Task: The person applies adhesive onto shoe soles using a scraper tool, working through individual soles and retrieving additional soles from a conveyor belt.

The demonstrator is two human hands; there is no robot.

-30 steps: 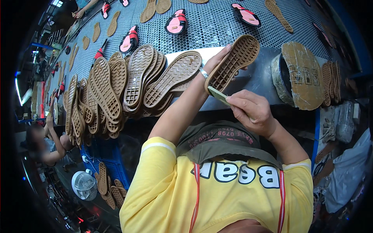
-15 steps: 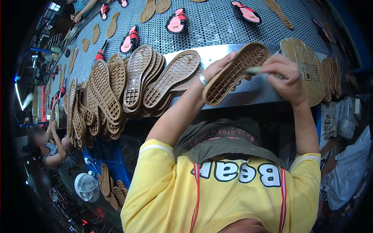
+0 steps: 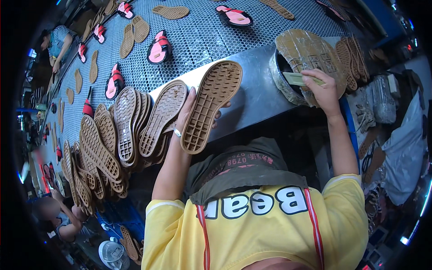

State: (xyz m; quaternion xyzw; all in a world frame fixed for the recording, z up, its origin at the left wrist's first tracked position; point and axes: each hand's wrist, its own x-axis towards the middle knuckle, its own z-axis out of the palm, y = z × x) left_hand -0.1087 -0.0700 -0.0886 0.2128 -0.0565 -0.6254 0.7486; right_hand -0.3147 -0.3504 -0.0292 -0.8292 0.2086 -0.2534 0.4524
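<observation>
Grasped by the left hand (image 3: 183,113), a brown sole (image 3: 211,105) shows its treads near the metal ledge (image 3: 253,83), right of the stacked soles (image 3: 127,119); the right hand (image 3: 323,90) pinches a pale-green tool (image 3: 293,78) (flat-sided) by the round tub (image 3: 285,90).

The left hand (image 3: 183,119) is tipped up, thumb (image 3: 192,96) on one side, bent fingers (image 3: 218,115) on the other. The right hand (image 3: 325,89) pinches, its arm (image 3: 340,140) stretched forward.
</observation>
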